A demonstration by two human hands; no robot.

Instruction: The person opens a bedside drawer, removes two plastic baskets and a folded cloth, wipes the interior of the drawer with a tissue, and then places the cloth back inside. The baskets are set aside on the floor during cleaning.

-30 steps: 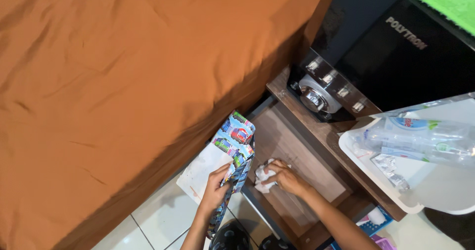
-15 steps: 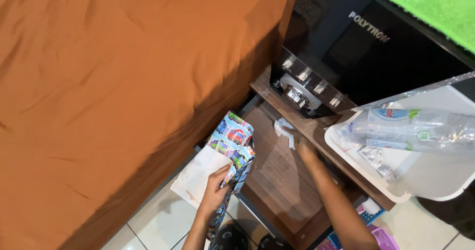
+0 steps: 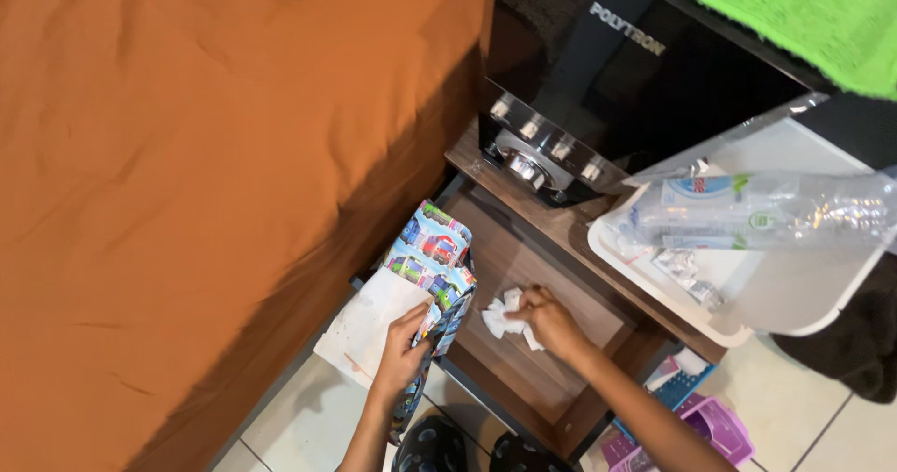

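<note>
My left hand (image 3: 402,346) grips a colourful book with cartoon vehicles on its cover (image 3: 428,262), held upright beside the bed. A white sheet (image 3: 364,327) sticks out of the book on its left. My right hand (image 3: 551,322) presses a crumpled white tissue (image 3: 503,316) against the lower wooden shelf (image 3: 561,379) of a small brown table. Both arms reach in from the bottom edge.
An orange bedsheet (image 3: 187,154) fills the left. A black speaker with silver knobs (image 3: 598,89) sits on the table top, a green cloth (image 3: 804,23) above it. A white bin (image 3: 775,294) holds a crushed plastic bottle (image 3: 757,212). Purple and blue baskets (image 3: 682,416) stand on the tiled floor.
My right hand, raised with the tissue toward the table's upper edge half a second ago, has come back down onto the lower shelf. The view has shifted; the left hand keeps its hold on the book.
</note>
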